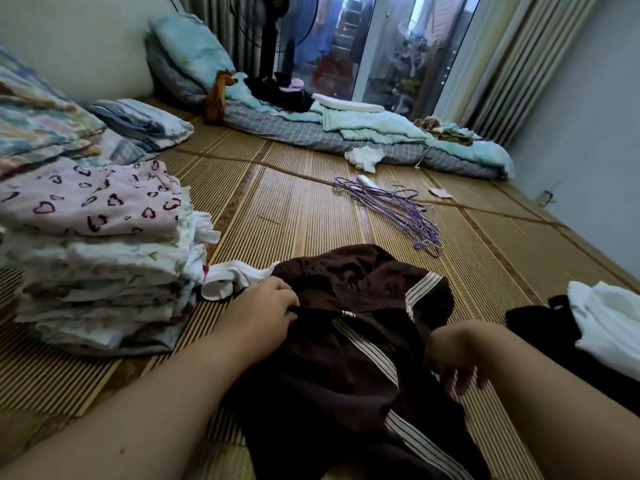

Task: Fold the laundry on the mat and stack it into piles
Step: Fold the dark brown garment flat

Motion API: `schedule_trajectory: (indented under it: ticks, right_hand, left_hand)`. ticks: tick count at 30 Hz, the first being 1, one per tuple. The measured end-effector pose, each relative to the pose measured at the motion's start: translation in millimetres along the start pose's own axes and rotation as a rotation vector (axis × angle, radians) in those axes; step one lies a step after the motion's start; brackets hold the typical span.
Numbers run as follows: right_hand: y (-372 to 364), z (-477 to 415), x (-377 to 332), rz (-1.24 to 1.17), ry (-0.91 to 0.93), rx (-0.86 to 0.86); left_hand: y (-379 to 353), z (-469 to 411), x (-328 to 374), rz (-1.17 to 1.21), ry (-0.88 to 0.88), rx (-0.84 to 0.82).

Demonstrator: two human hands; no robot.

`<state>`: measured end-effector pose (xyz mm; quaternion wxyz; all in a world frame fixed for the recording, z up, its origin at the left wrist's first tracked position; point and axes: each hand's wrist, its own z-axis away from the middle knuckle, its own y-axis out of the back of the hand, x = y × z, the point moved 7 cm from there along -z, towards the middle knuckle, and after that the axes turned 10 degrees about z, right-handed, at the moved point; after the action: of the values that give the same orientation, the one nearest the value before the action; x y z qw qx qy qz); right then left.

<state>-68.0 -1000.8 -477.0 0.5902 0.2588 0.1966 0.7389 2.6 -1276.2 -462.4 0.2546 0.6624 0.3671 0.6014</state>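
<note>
Head camera looks down on a dark brown garment (pixel 346 341) with striped trim, crumpled on the woven mat (pixel 277 209) right before the person. The left hand (pixel 266 303) grips a fold at its upper edge, while the right hand (pixel 453 362) hangs over its right side, fingers curled down and blurred, so I cannot tell whether it holds cloth. A tall stack of folded laundry (pixel 97 271) stands just left with a white sock (pixel 228 278) between, purple hangers (pixel 391 209) lie beyond, and white and black clothes (pixel 606 323) sit at the right.
</note>
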Motion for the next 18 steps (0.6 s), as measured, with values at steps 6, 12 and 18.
schedule_trajectory:
  ticks: [6,12,18]
  right_hand:
    - [57,1,-15,-0.124,0.08,0.836]
    - [57,-19,-59,0.114,0.113,0.824]
    - [60,-32,-38,0.357,-0.017,0.546]
  left_hand:
    - [5,11,5,0.046,-0.02,-0.025]
    - [6,14,11,0.066,0.005,-0.046]
    - [8,15,11,0.028,-0.128,-0.016]
